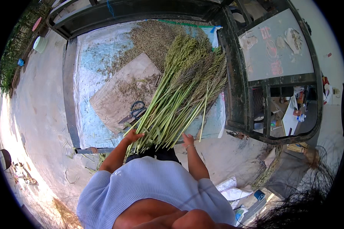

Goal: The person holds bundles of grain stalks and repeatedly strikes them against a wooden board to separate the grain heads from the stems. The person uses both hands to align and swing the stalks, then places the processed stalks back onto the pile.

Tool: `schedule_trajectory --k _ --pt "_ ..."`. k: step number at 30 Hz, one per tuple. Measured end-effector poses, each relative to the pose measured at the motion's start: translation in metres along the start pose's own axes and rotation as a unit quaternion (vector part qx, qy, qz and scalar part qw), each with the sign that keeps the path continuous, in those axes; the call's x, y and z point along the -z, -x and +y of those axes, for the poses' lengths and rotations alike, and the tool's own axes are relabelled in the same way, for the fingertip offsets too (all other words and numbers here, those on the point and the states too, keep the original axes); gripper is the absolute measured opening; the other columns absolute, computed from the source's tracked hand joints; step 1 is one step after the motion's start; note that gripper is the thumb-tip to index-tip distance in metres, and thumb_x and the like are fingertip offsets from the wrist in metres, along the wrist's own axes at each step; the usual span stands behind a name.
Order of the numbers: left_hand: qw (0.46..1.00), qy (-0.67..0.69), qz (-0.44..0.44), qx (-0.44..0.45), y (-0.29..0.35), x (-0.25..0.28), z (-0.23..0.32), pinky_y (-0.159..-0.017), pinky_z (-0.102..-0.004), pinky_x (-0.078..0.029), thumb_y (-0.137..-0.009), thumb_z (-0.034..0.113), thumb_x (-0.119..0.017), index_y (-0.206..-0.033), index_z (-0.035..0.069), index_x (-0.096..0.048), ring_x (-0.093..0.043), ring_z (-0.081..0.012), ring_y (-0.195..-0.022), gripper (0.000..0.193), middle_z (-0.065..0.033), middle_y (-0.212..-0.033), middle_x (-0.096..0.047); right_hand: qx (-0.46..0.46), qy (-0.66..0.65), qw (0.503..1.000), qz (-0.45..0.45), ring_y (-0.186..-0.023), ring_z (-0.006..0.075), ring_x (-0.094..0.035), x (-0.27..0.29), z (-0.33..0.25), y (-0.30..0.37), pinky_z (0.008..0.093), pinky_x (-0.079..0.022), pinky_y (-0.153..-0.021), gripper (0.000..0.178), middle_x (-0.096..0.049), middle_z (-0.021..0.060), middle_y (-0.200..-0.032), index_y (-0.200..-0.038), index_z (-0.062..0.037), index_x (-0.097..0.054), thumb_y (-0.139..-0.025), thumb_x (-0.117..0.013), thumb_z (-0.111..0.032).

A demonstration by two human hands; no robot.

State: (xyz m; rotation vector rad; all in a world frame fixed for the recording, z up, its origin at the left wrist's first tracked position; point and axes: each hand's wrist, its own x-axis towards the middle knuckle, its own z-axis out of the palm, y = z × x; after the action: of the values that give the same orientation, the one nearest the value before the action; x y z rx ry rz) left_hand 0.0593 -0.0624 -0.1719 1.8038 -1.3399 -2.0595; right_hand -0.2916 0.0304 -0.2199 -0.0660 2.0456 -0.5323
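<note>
A large bundle of green stalks with bushy seed heads (172,103), like broomcorn or millet, lies slantwise on a sheet-covered truck bed. Its cut ends point toward me and its heads lie away at the upper right. At the left side of the cut ends, my left hand (133,136) closes on the outer stalks, thumb over them; some fingers are hidden. My right hand (187,140) is to the right of the ends, fingers apart, with nothing visible in it. Dark-handled scissors (137,110) lie left of the stalks on a flattened brown sack (114,95).
Loose seeds and chaff (149,38) cover the far part of the pale blue sheet (90,72). A dark metal frame (235,72) rises along the right and back. White sacks (231,189) and a blue roll (259,195) lie on the ground at my right.
</note>
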Motion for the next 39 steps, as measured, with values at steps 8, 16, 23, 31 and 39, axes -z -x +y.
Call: schedule_trajectory --k 8,16,23,31,39 --pt "0.986 -0.087 -0.137 -0.037 0.008 0.018 0.040 -0.063 -0.0298 -0.043 -0.080 0.053 -0.054 -0.085 0.001 -0.062 -0.049 -0.0102 -0.067 0.052 -0.0069 -0.070 -0.060 0.040 -0.148 0.978 -0.138 -0.037 0.0159 -0.039 -0.103 -0.066 0.046 0.0338 -0.029 -0.035 0.034 -0.046 0.0081 -0.058 -0.091 -0.0015 -0.042 -0.078 -0.066 -0.021" --pt "0.949 -0.249 0.182 -0.060 0.006 -0.016 0.015 -0.070 -0.0456 -0.045 -0.080 0.040 -0.055 -0.083 -0.003 -0.059 -0.057 -0.0402 -0.080 0.043 -0.0259 -0.081 -0.059 0.401 0.236 0.879 0.105 -0.078 0.0285 -0.058 -0.069 -0.070 0.040 0.0414 -0.048 -0.070 0.039 -0.059 0.0144 -0.081 -0.109 0.0007 -0.050 -0.078 -0.063 -0.020" --pt "0.973 -0.080 0.194 -0.095 0.049 -0.011 0.050 -0.049 -0.0327 -0.043 -0.079 0.028 -0.062 -0.071 0.001 -0.057 -0.053 -0.0177 -0.047 0.028 -0.0099 -0.055 -0.057 0.235 -0.070 0.941 -0.232 -0.062 0.0153 -0.060 -0.112 -0.182 0.050 0.0257 -0.050 -0.049 0.036 -0.062 0.0124 -0.086 -0.112 0.0054 -0.050 -0.084 -0.058 -0.016" --pt "0.925 -0.133 0.322 -0.150 0.062 -0.037 0.058 -0.046 -0.0438 -0.034 -0.080 0.029 -0.060 -0.060 0.000 -0.047 -0.042 -0.0406 -0.050 0.038 -0.0225 -0.053 -0.044 0.145 0.055 0.976 -0.150 -0.036 0.0134 -0.032 -0.172 -0.235 0.019 0.0301 -0.029 -0.033 0.029 -0.050 0.0118 -0.056 -0.063 -0.0022 -0.041 -0.087 -0.050 -0.015" --pt "0.831 -0.310 0.436 -0.150 0.079 -0.042 0.108 -0.062 -0.0431 -0.044 -0.074 0.021 -0.064 -0.073 0.003 -0.055 -0.053 -0.0349 -0.071 0.020 -0.0161 -0.080 -0.054 -0.106 -0.384 0.799 -0.450 -0.057 0.0170 -0.036 -0.159 -0.239 0.020 0.0384 -0.035 -0.055 0.027 -0.040 0.0039 -0.067 -0.071 -0.0065 -0.043 -0.091 -0.045 -0.025"
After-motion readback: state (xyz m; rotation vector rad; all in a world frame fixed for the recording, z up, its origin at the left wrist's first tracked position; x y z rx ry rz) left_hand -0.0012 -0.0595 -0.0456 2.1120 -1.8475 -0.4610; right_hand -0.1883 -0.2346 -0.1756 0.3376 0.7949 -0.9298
